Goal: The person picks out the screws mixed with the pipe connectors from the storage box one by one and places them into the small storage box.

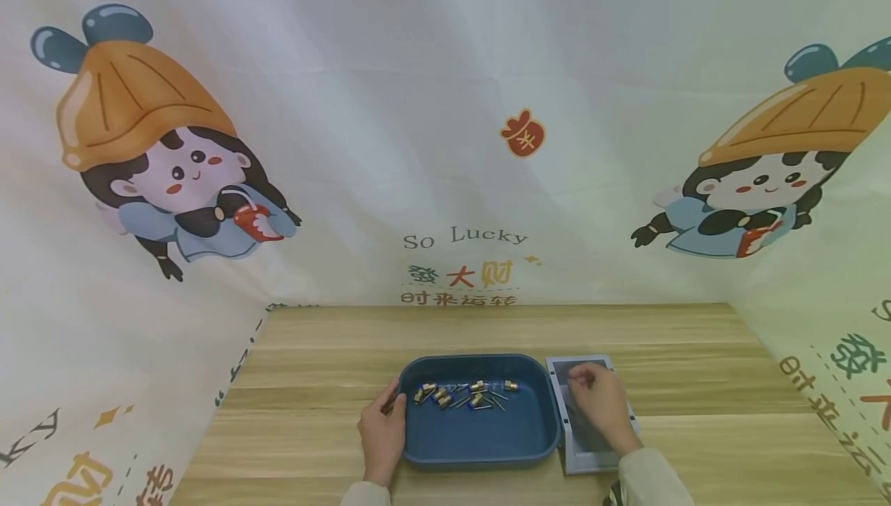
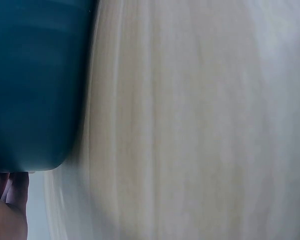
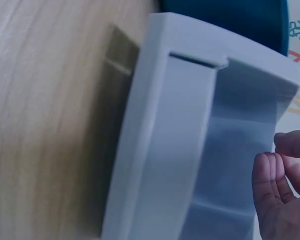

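Observation:
A dark blue tray (image 1: 480, 444) stands on the table; my left hand (image 1: 383, 432) grips its left side, thumb at the rim and fingers against the outer wall. Inside lie brass fittings (image 1: 442, 396) and several thin metal pins or screws (image 1: 498, 399), mostly toward the back. Against the tray's right side is a light grey open box (image 1: 569, 444) with a darker interior. Above that box hovers my right hand (image 1: 600, 401), fingers curled and thumb close to the fingertips (image 3: 262, 165). Nothing shows between them.
Under everything is a wood-grain table (image 1: 313, 351). Printed fabric walls (image 1: 459, 189) rise behind and on both sides. In the right wrist view, the box's raised rim (image 3: 162, 65) sits beside the tray's wall (image 3: 234, 17).

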`<state>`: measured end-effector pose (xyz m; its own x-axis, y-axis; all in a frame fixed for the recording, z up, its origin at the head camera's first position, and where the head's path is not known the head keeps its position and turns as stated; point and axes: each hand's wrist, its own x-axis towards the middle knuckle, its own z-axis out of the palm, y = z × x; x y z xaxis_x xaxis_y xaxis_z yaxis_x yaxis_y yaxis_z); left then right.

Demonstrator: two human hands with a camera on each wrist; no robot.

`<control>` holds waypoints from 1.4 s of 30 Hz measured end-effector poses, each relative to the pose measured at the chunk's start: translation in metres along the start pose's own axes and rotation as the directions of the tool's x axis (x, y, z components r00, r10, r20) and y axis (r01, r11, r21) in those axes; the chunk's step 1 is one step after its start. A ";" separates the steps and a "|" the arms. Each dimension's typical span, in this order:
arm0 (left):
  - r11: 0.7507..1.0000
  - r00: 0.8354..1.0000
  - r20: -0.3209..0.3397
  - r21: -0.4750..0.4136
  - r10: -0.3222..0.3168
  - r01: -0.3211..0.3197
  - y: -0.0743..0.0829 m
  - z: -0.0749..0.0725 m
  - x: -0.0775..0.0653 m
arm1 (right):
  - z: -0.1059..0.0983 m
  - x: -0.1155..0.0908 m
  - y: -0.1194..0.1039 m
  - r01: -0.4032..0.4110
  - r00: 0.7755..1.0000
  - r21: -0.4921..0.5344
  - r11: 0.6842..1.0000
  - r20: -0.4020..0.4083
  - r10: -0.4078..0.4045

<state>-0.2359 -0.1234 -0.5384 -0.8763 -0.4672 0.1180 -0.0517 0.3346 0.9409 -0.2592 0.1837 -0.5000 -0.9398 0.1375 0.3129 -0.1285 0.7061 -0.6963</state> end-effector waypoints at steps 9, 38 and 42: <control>1.000 1.000 -0.001 0.004 0.007 -0.007 -0.001 0.000 0.000 | -0.002 0.003 -0.017 -0.013 1.000 0.037 0.999 0.001 0.013; 1.000 1.000 -0.003 -0.018 0.004 -0.005 -0.004 0.001 0.001 | 0.027 -0.003 -0.039 0.053 0.998 0.125 0.991 0.013 -0.055; 1.000 1.000 0.001 -0.019 0.009 -0.009 -0.002 0.000 0.000 | 0.031 -0.004 -0.041 0.047 0.998 0.136 0.990 0.028 -0.051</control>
<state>-0.2359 -0.1241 -0.5405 -0.8770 -0.4636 0.1264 -0.0346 0.3232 0.9457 -0.2605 0.1324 -0.4929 -0.9404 0.0818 0.3300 -0.2143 0.6110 -0.7621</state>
